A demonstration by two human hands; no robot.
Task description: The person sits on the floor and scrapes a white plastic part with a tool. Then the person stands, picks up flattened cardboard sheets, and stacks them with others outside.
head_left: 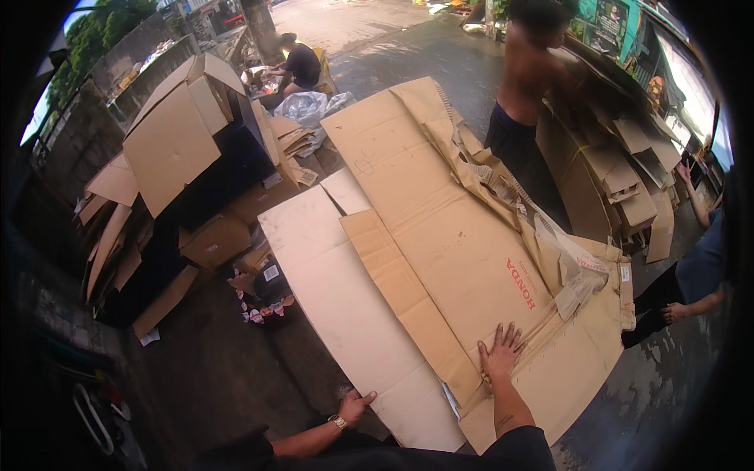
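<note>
1. Wet pavement [424, 55] is stretching away under an outdoor yard crowded with flattened boxes, and more cardboard is leaning in stacks against the wall on the left.
2. A large flattened cardboard sheet [440, 228] is lying across a paler cardboard panel [345, 306], both spread out right in front of the person.
3. The right hand [499, 353] is pressing flat on the brown sheet near its lower edge, fingers spread wide and gripping nothing, seemingly to pin it flat.
4. The left hand [355, 407], wearing a wristwatch, is curling around the near edge of the paler panel, thumb on top, apparently steadying it.
5. Another person [525, 102] is standing at the far end beside a folded cardboard pile [620, 180].
6. A third person [298, 67] is sitting farther back.
</note>
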